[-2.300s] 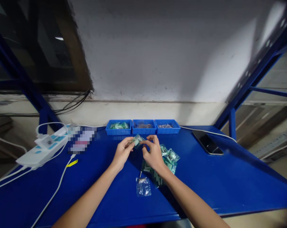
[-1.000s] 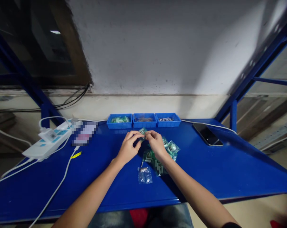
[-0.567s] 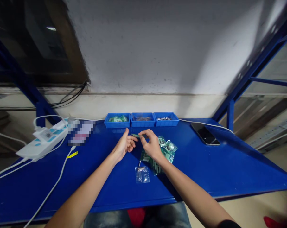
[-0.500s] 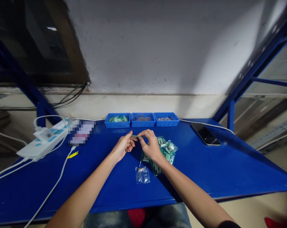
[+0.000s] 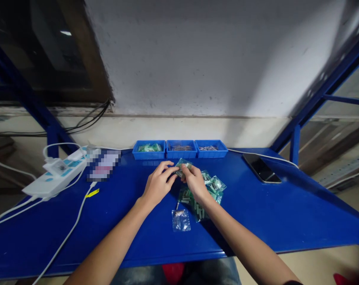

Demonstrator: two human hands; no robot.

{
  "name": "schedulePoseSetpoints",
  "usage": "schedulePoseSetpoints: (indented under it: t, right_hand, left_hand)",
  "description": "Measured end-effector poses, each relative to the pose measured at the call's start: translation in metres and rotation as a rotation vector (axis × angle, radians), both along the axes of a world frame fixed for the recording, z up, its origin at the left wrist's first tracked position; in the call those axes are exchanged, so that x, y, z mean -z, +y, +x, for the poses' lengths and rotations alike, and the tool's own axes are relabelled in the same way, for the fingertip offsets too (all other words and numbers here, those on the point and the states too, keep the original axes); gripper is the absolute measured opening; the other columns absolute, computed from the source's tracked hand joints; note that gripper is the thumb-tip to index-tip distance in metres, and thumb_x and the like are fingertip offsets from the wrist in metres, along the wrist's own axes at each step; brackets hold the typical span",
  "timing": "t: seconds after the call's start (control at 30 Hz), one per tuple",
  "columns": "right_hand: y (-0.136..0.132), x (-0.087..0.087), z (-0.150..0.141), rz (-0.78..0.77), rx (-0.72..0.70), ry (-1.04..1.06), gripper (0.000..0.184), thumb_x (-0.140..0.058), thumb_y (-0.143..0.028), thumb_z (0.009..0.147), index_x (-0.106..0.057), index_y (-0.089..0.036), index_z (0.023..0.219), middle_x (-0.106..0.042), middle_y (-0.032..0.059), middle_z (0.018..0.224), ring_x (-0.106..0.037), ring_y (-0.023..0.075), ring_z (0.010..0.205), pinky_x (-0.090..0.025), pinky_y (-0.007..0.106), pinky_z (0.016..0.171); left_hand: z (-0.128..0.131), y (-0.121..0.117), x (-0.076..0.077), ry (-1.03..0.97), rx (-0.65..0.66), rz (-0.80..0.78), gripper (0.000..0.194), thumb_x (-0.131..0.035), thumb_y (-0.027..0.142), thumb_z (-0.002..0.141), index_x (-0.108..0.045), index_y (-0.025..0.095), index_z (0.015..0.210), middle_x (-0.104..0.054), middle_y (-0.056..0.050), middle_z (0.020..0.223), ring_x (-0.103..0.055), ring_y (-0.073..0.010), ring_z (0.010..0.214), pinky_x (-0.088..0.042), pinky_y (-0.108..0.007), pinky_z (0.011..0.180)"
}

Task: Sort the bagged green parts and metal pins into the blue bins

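While the right hand (image 5: 195, 181) pinches a small green bag (image 5: 182, 162) between thumb and finger, the left hand (image 5: 159, 181) has its fingertips at the bag's left side; I cannot tell if they grip it. The bag is over the middle of the desk (image 5: 262, 217), in front of three blue boxes (image 5: 182, 154) along the back edge. A clear bag (image 5: 181, 221) lies nearer the front edge.

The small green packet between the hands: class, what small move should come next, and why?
Perhaps the left hand should pinch the green packet by its left edge, steadying it for a check of its seal. The right hand grips the packet, the left is at or very near that edge, and whether it is sealed cannot be told from this view.
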State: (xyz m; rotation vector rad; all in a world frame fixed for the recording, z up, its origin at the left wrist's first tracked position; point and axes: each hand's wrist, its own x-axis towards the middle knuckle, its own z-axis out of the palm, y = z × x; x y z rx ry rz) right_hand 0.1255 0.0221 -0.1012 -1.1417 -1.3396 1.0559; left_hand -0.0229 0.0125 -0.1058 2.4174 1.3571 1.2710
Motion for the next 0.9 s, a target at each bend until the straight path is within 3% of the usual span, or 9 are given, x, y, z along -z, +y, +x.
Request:
schedulePoseSetpoints:
  t: [0.13, 0.3, 0.4, 0.47, 0.57, 0.7, 0.8, 0.9]
  right_hand:
    - [-0.002, 0.001, 0.001, 0.232, 0.036, -0.219, 0.035, -0.042, -0.042, 0.09, -0.066, -0.018, 0.099, -0.058, 0.0009, 0.07, -0.049, 0.0143, 0.061, -0.04, 0.026, 0.06]
    - [-0.003, 0.006, 0.001, 0.42, 0.006, -0.516, 0.036, -0.045, -0.02, 0.087, -0.063, -0.025, 0.117, -0.055, 0.0064, 0.089, -0.054, 0.0172, 0.073, -0.047, 0.031, 0.071]
    - [-0.003, 0.01, 0.0, 0.476, -0.017, -0.559, 0.052, -0.04, -0.003, 0.076, -0.064, -0.027, 0.115, -0.05, 0.0086, 0.104, -0.055, 0.0198, 0.099, -0.047, 0.033, 0.085]
    - [-0.003, 0.011, 0.001, 0.481, -0.038, -0.539, 0.062, -0.038, 0.004, 0.069, -0.062, -0.027, 0.118, -0.048, 0.0089, 0.118, -0.051, 0.0202, 0.113, -0.046, 0.034, 0.092]
    - [-0.004, 0.007, 0.001, 0.482, -0.094, -0.482, 0.068, -0.036, 0.006, 0.065, -0.058, -0.025, 0.122, -0.046, 0.0076, 0.133, -0.041, 0.0211, 0.128, -0.042, 0.037, 0.1]
    - [-0.007, 0.0, 0.002, 0.506, -0.142, -0.451, 0.067, -0.035, 0.005, 0.067, -0.056, -0.024, 0.123, -0.042, 0.0033, 0.142, -0.025, 0.0195, 0.138, -0.033, 0.042, 0.108]
    - [-0.007, 0.001, 0.001, 0.498, -0.125, -0.464, 0.057, -0.038, 0.002, 0.072, -0.057, -0.023, 0.12, -0.039, 0.0053, 0.143, -0.023, 0.0209, 0.139, -0.033, 0.045, 0.108]
    - [-0.005, 0.004, 0.002, 0.463, -0.076, -0.494, 0.043, -0.042, -0.005, 0.078, -0.061, -0.021, 0.113, -0.043, 0.0081, 0.14, -0.028, 0.0232, 0.137, -0.033, 0.045, 0.108]
  left_hand:
    - [0.001, 0.003, -0.003, -0.2, 0.001, -0.174, 0.023, -0.054, 0.03, 0.084, -0.064, 0.021, 0.103, -0.052, -0.009, 0.115, -0.057, -0.019, 0.093, -0.048, -0.031, 0.076]
    - [-0.003, 0.01, -0.003, -0.675, 0.09, -0.707, 0.049, -0.035, 0.054, 0.09, -0.065, 0.015, 0.09, -0.064, -0.007, 0.084, -0.057, -0.0136, 0.066, -0.039, -0.024, 0.054]
    - [-0.003, 0.012, -0.002, -0.831, 0.146, -0.831, 0.039, -0.056, 0.051, 0.081, -0.064, 0.014, 0.09, -0.063, -0.004, 0.077, -0.057, -0.0117, 0.063, -0.037, -0.021, 0.054]
    - [-0.003, 0.011, -0.002, -0.875, 0.171, -0.825, 0.033, -0.066, 0.042, 0.074, -0.064, 0.014, 0.091, -0.062, -0.002, 0.075, -0.057, -0.0112, 0.065, -0.038, -0.021, 0.056]
    - [-0.003, 0.009, -0.005, -0.889, 0.166, -0.791, 0.026, -0.068, 0.035, 0.072, -0.064, 0.014, 0.088, -0.063, -0.002, 0.072, -0.059, -0.0113, 0.065, -0.04, -0.02, 0.057]
    - [-0.011, 0.015, -0.016, -0.707, 0.041, -0.659, 0.019, -0.063, 0.033, 0.071, -0.061, 0.015, 0.075, -0.064, -0.003, 0.066, -0.062, -0.0149, 0.063, -0.045, -0.023, 0.056]
    - [-0.026, 0.036, -0.031, -0.663, -0.118, -0.477, 0.014, -0.062, 0.03, 0.068, -0.056, 0.017, 0.071, -0.062, -0.001, 0.064, -0.061, -0.0148, 0.062, -0.044, -0.023, 0.056]
    - [-0.044, 0.069, -0.052, -0.657, -0.263, -0.313, 0.015, -0.062, 0.026, 0.067, -0.056, 0.018, 0.078, -0.063, -0.001, 0.074, -0.062, -0.0145, 0.072, -0.044, -0.021, 0.062]
